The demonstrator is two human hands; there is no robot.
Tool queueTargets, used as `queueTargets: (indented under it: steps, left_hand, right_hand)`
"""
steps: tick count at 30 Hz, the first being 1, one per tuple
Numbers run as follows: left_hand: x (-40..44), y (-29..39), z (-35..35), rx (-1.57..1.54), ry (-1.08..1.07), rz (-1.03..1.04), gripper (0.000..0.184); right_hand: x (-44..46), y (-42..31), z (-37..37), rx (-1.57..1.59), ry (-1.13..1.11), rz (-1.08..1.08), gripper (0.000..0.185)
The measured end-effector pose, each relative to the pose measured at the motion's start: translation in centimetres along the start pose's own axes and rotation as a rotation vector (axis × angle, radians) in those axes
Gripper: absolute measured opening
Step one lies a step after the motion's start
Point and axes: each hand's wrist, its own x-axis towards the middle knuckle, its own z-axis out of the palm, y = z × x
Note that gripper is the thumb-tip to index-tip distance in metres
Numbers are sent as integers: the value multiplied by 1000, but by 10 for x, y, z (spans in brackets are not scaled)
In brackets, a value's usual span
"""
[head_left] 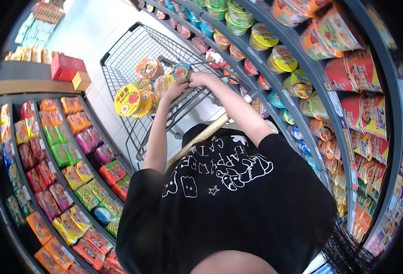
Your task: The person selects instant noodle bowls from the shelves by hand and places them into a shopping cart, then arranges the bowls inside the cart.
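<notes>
Both hands reach over the handle into a wire shopping cart [114, 50]. My left hand [176, 89] and my right hand [198, 79] meet near its middle, fingers curled at the near side of a small blue and red instant noodle cup [182, 70]. The fingertips are partly hidden, but the cup appears held between them. Left of my hands, several instant noodle cups are bunched in the cart: a yellow-lidded cup [129, 99] tilted toward me, an orange cup [148, 68] farther back, and another yellow cup [164, 84] close to my left hand.
The cart's pale handle bar [206, 132] crosses beneath my forearms. Shelves of noodle cups [283, 59] rise close on the right. Along the left stands a shelf of colourful noodle packets [62, 155]. A red box [67, 67] sits atop that shelf's end, and pale floor tiles [96, 29] stretch ahead.
</notes>
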Motion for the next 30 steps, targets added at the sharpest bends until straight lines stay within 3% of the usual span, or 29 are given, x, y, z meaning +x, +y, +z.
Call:
queueTargets:
  steps: [2,4,6,8,9,10,12,14,17,21,24,30]
  left_hand:
    - [-9,13,-5,-56,11,27,41]
    - [-21,18,-7,87,157,180,40]
    - [-33,15,-10,28,140,138,41]
    - [-38,1,-9,-96,139,-84,42]
    - [-31,-15,-14,103,75,-149,43]
    - [-30,-21,-16,97,84,-148,43]
    - [-27,-31,-20,551,38,-72,44]
    - [-33,-7,-21,414,-24,-186,45]
    - [-21,-12,-19,121,189,-19,37]
    - [-26,7,-36,246,-32,-135,29]
    - [-13,-5,-44,158,-12,-162,29]
    - [5,0,-69,205,-1,-93,25]
  right_hand:
    - [27,17,18,-22,-26,17,29]
    - [29,19,18,-10,-35,40,29]
    - [32,25,17,2,-40,71,29]
    - [37,31,18,14,-25,55,29]
    - [40,30,16,-5,-53,97,30]
    - [44,35,16,-14,-56,91,30]
    - [51,42,16,59,-57,107,33]
    - [48,41,3,121,-58,89,41]
    - [49,45,3,150,151,108,33]
    - [52,34,-18,87,-69,235,53]
    - [64,36,-14,136,126,149,40]
    - [97,37,-33,112,154,129,42]
